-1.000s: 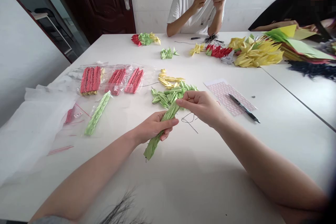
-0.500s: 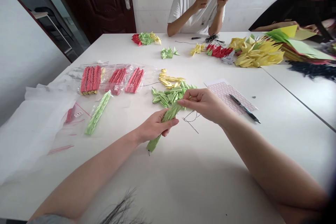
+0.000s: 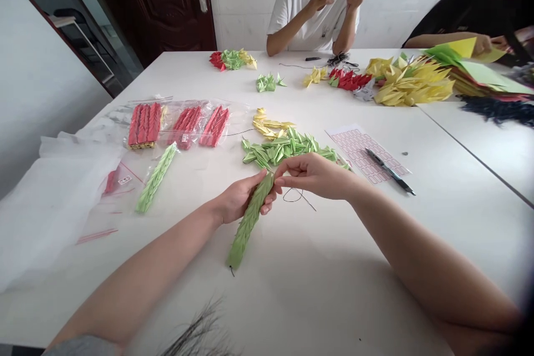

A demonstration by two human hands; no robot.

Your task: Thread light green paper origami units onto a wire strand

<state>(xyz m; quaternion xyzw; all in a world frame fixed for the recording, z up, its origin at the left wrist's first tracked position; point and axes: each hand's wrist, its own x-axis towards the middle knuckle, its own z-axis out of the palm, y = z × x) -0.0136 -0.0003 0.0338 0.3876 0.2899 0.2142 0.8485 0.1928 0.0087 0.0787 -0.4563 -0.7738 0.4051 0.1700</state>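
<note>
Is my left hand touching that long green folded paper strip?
Touching: the head view shows the green strip lying across your left hand, thumb at one side, fingertips showing at the other.

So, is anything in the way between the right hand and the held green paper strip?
Nothing visible: the right hand is at the upper end of the green paper strip, which the left hand holds.

Most fingers of your left hand (image 3: 238,199) are hidden behind the long green braided-paper strip (image 3: 249,223) at centre; what your right hand (image 3: 315,176) pinches there is too small to tell. The top edge cuts off the white-shirted co-worker (image 3: 290,3), the right edge the dark blue stringy heap (image 3: 496,109). Any print on the pink-boxed white paper sheet (image 3: 359,158) is too small to read.
</note>
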